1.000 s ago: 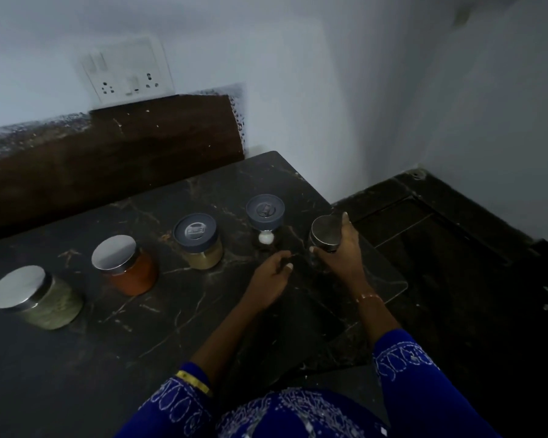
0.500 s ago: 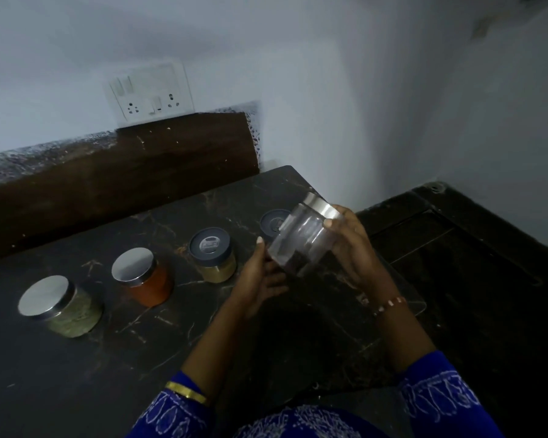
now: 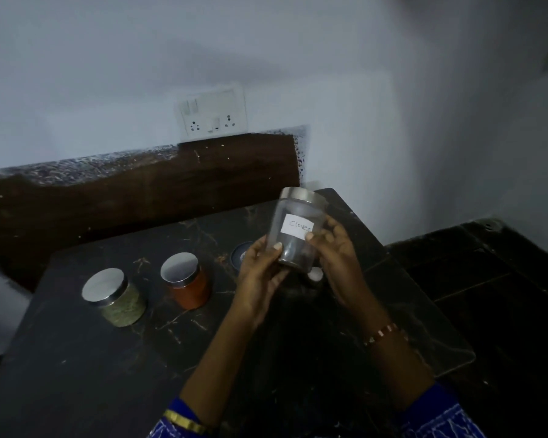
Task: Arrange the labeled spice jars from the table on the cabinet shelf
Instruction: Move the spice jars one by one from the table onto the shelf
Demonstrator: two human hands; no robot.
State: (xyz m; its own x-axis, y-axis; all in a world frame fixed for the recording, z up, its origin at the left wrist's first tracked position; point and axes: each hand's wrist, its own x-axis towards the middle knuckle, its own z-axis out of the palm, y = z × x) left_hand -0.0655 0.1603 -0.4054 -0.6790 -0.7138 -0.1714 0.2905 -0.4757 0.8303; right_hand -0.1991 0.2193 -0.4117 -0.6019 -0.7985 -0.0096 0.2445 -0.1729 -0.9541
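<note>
Holding the cloves jar [image 3: 295, 230] upright above the worktop [image 3: 76, 358], both hands' fingers [image 3: 277, 248] curled round it, label towards the camera

Clear jar [image 3: 295, 230] labelled "Cloves", steel lid, held upright above table, dark contents at bottom

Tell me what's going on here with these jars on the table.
A person holds a clear jar with a steel lid above the dark table, left hand and right hand gripping its sides. Its white label, turned toward the camera, seems to read cloves. A green-filled jar and an orange-filled jar stand on the table. No cabinet shelf is in view.
</note>
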